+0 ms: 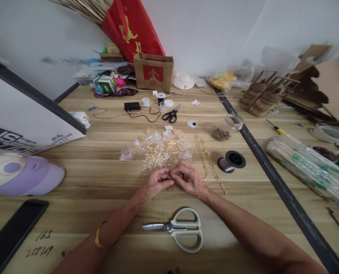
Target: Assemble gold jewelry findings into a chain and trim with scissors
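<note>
My left hand (155, 182) and my right hand (188, 179) meet fingertip to fingertip over the wooden table (101, 167). Both are closed in a pinch on something tiny that I cannot make out. Just beyond them lies a heap of small gold and silver beads and findings in clear bags (158, 148). A gold chain (208, 161) runs along the table right of my right hand. A black spool (231, 161) lies beside the chain. Pale green scissors (181, 229) lie between my forearms, nearer to me.
Black scissors (171, 114), a clear jar of beads (228, 127), a brown paper bag (154, 71) and clutter stand further back. A purple cap (24, 179), a dark phone (12, 234) and a white box (21, 114) sit left. A wrapped bundle of sticks (309, 165) lies right.
</note>
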`<state>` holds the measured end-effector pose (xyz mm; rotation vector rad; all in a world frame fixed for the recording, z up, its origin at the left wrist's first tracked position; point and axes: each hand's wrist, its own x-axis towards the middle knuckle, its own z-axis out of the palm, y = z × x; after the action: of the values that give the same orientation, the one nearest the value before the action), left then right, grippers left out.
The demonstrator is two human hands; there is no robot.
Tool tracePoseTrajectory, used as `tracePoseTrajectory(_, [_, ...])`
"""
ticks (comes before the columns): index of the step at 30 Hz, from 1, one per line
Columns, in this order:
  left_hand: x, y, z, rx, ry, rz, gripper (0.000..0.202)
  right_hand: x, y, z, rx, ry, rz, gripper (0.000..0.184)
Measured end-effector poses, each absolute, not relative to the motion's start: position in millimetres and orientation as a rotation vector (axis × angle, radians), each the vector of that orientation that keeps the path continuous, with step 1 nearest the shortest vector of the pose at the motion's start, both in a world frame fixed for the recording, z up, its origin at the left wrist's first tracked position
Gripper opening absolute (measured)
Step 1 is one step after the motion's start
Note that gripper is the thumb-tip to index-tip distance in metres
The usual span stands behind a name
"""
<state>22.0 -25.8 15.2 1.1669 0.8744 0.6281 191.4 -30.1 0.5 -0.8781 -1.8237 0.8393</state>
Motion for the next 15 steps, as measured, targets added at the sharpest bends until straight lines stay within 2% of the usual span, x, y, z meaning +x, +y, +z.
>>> tracePoseTrajectory(9, [17,-25,19,1.218,0.954,0.665,0.023,200,-22,13,-1.101,-1.661,1.066,0.02])
tracePoseTrajectory(15, [10,-22,24,1.243,0.968,0.691,0.024,212,-15,27,-1.335,-2.113,0.779,0.011])
